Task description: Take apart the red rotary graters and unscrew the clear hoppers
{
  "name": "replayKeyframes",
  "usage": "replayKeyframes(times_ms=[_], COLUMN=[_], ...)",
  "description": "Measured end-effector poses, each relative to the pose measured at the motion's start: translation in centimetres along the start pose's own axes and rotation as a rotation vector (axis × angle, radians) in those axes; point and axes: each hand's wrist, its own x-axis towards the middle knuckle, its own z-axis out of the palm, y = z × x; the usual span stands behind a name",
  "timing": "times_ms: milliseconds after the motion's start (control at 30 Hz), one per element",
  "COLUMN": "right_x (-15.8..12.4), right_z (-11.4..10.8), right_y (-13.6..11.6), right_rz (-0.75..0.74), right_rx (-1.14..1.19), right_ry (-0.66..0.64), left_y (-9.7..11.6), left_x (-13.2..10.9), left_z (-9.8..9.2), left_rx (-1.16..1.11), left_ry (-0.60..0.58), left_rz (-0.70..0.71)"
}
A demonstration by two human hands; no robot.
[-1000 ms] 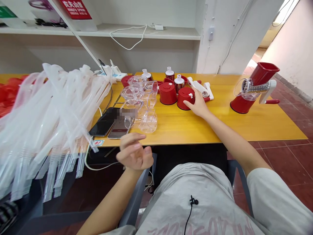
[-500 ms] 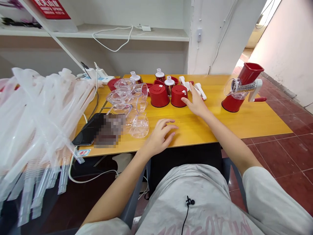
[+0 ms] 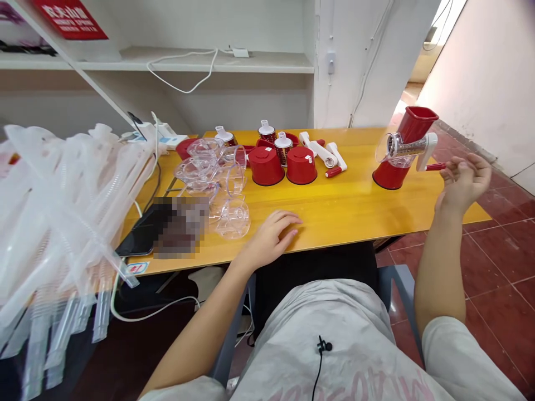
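- Red rotary grater (image 3: 404, 146), upright on the yellow tabletop (image 3: 334, 210), just left of the right hand (image 3: 465, 181), its crank toward the fingers.
- Right hand, raised with fingers curled at the outer end of the red crank handle (image 3: 436, 166); from my remote post I cannot tell whether they close on it or stop just beside it.
- For a sound hold, I judge, thumb and fingers should wrap along the handle's length, not pinch its tip, which could slip free.
- Left of that grip, the white crank arm (image 3: 427, 149) joins the metal drum; I would follow its arc and avoid tugging sideways, which could tip the body.
- Below and left of the grip, the red base (image 3: 388, 176) has nobody steadying it; I would want light downward pressure there.
- Left hand (image 3: 272, 236), loosely spread and holding nothing at the table's front edge, well apart from the grater; the better brace, in my view, once nearer.
- Farther left of the right hand, loose white cranks (image 3: 325, 154) and two red cups (image 3: 266, 166) sit well clear of the handle's sweep.
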Motion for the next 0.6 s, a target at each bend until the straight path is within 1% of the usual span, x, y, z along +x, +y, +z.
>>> replayKeyframes(times_ms=[100, 167, 233, 333, 400, 467, 533, 600], right_x=[-0.2, -0.2, 0.4, 2.7, 4.6, 6.3, 7.5, 7.9], right_z=[0.1, 0.8, 1.8, 3.7, 5.1, 6.2, 6.7, 6.3], right_y=[1.9, 2.4, 2.1, 0.8, -0.3, -1.4, -2.3, -3.0], right_rz=[0.060, 0.047, -0.001, -0.087, -0.113, -0.099, -0.065, -0.048], right_rx=[-0.091, -0.142, -0.181, -0.225, -0.262, -0.318, -0.393, -0.468], right_ry=[-0.040, -0.084, -0.118, -0.179, -0.265, -0.392, -0.537, -0.667], left_y=[0.0, 0.0, -0.1, -0.1, -0.1, -0.1, -0.1, -0.1], left_x=[0.1, 0.1, 0.1, 0.1, 0.1, 0.1, 0.1, 0.1], left_z=[-0.2, -0.2, -0.3, -0.3, -0.3, -0.3, -0.3, -0.3], left_rx=[-0.024, -0.034, -0.042, -0.046, -0.049, -0.052, -0.055, -0.058], left_ry=[-0.013, -0.001, 0.002, -0.007, -0.007, -0.003, -0.002, -0.005], left_rz=[-0.024, -0.030, -0.035, -0.043, -0.048, -0.053, -0.056, -0.061])
